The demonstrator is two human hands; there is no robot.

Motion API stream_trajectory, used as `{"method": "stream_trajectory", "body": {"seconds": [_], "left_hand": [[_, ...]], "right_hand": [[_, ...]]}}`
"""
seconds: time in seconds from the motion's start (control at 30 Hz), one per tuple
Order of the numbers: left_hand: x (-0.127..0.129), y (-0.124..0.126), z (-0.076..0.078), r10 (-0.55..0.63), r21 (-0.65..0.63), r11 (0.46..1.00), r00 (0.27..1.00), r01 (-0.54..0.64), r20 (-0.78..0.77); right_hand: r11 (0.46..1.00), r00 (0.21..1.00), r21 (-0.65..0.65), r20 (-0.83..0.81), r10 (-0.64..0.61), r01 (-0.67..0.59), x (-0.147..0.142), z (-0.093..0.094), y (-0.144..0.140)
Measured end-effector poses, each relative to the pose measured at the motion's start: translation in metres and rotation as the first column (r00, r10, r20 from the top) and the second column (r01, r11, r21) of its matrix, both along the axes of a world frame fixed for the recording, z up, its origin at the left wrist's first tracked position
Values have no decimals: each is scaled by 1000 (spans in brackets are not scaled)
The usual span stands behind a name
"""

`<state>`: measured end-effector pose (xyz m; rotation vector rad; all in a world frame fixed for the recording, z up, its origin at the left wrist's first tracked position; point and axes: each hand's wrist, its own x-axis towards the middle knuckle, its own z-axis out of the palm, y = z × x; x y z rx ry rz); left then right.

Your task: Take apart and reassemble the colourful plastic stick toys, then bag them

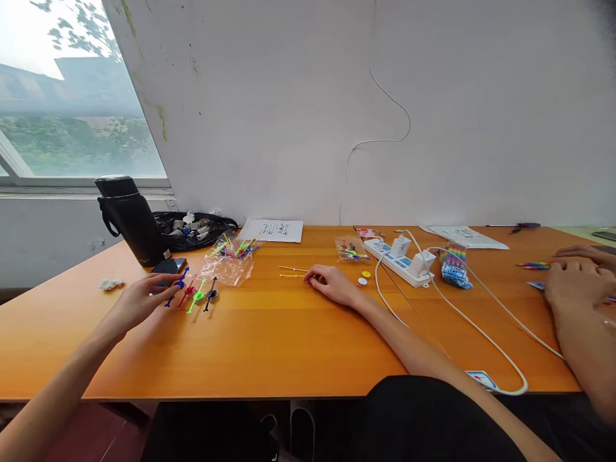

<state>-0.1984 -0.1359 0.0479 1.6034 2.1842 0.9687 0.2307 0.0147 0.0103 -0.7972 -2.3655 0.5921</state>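
Note:
My left hand (137, 299) reaches to a blue plastic arrow spinner (180, 284), thumb and fingertips closed about its round middle. Beside it stand a red arrow spinner (187, 292), a green one (197, 296) and a black one (212, 295), in a row. My right hand (332, 284) rests on the table with fingers curled. Its fingertips meet the right end of a thin yellow arrow stick (291, 276); whether they grip it is hidden. A pale stick (291, 267) lies just behind. Right of that hand are a yellow disc (366, 274) and a white disc (362, 282).
Behind the spinners lie a dark phone (168, 266), a plastic bag of parts (231, 260), a black flask (132, 224) and a black bag (202, 228). A power strip (399, 263) with white cables is on the right. Another person's hands (575, 282) work at far right.

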Motion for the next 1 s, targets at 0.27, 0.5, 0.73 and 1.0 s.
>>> {"method": "stream_trajectory", "body": {"seconds": [0.27, 0.5, 0.73, 1.0], "left_hand": [[-2, 9, -13, 84, -72, 994, 995, -80, 54], [6, 5, -1, 101, -67, 993, 995, -99, 26], [-7, 2, 3, 71, -107, 991, 988, -86, -137], [83, 18, 20, -307, 5, 952, 947, 308, 95]], "right_hand": [[1000, 1000, -1, -3, -1, 1, 1, 1, -1], [1000, 1000, 10, 2, 5, -5, 1, 0, 1], [1000, 1000, 17, 6, 9, -9, 1, 0, 1], [1000, 1000, 30, -9, -7, 7, 2, -1, 0]]}}
